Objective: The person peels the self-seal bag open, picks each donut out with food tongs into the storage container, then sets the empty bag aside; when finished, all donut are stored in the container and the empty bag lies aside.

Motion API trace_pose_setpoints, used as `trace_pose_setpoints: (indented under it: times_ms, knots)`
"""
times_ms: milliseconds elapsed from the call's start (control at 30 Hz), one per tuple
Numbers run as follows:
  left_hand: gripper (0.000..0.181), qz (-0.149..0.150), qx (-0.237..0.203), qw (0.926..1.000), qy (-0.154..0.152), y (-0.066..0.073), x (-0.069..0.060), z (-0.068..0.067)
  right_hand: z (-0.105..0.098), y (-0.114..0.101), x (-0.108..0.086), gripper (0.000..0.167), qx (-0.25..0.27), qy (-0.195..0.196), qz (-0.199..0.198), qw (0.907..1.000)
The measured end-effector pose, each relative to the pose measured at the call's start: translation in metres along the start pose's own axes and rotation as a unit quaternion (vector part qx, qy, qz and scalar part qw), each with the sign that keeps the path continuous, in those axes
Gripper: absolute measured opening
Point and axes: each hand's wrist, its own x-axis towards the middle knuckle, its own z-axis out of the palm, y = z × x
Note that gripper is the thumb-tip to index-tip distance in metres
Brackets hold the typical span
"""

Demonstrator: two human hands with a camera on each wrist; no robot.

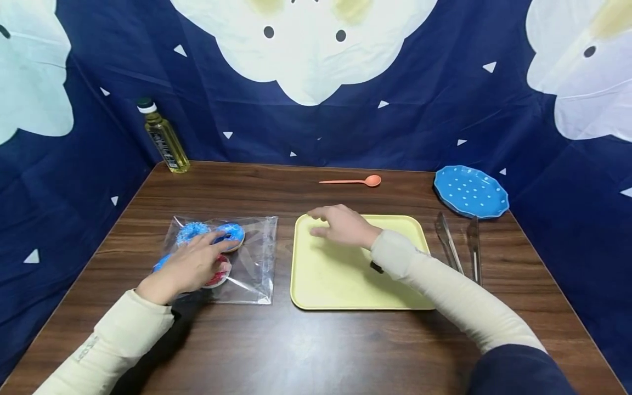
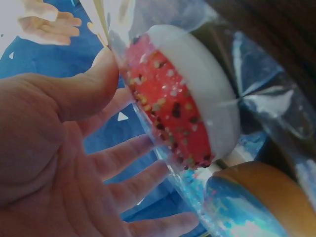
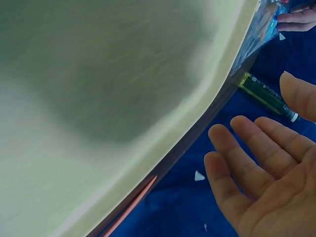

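In the head view my left hand (image 1: 193, 264) lies over a clear plastic bag (image 1: 252, 269) of toy-like donuts, its fingers spread. A blue sprinkled donut (image 1: 191, 231) and another blue donut (image 1: 232, 236) sit beyond the fingers; a red one (image 1: 217, 274) is partly under the hand. The left wrist view has the red donut (image 2: 168, 103) through the plastic, with fingers against or close to the bag. My right hand (image 1: 340, 224) hovers over the yellow tray (image 1: 336, 280), fingers loosely extended, holding nothing. The right wrist view shows its palm facing the camera.
An orange spoon (image 1: 371, 180) lies behind the tray. Two knives, one (image 1: 475, 249) farther right, lie beside the tray. A blue dotted plate (image 1: 471, 192) is at the back right, and an oil bottle (image 1: 167, 140) stands at the back left.
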Motion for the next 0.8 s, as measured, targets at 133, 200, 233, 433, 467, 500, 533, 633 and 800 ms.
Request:
trace_pose_setpoints:
  times_ms: [133,200,233,433,467,500,533,633,800]
  knots:
    - [0.044,0.013,-0.002,0.9999,-0.001,-0.004,0.002,-0.003,0.003,-0.010,0.020,0.046,0.000,-0.005,-0.034,0.9994]
    - [0.046,0.007,-0.004,0.9999,-0.009,-0.005,0.003,-0.003,0.006,-0.015,0.028,0.045,-0.002,-0.009,-0.045,0.9990]
    - [0.048,0.006,-0.005,0.9999,-0.014,-0.005,0.003,-0.003,0.007,-0.017,0.031,0.045,-0.004,-0.012,-0.047,0.9988]
    - [0.051,-0.004,-0.007,0.9995,-0.030,-0.008,0.004,-0.002,0.018,-0.030,0.051,0.043,0.000,-0.021,-0.059,0.9980]
    - [0.051,-0.005,-0.007,0.9994,-0.032,-0.008,0.004,-0.003,0.019,-0.032,0.055,0.043,0.003,-0.019,-0.062,0.9979]
    - [0.051,-0.005,-0.006,0.9994,-0.033,-0.009,0.005,-0.003,0.021,-0.033,0.058,0.043,0.004,-0.018,-0.064,0.9978]
    - [0.051,-0.004,-0.005,0.9994,-0.033,-0.010,0.005,-0.003,0.022,-0.034,0.062,0.042,0.007,-0.017,-0.064,0.9978]
    - [0.052,-0.003,-0.005,0.9994,-0.035,-0.010,0.007,-0.004,0.025,-0.036,0.073,0.042,0.006,-0.015,-0.070,0.9974]
    - [0.054,-0.015,-0.010,0.9987,-0.047,-0.009,0.008,-0.005,0.029,-0.039,0.090,0.044,-0.012,-0.040,-0.072,0.9965]
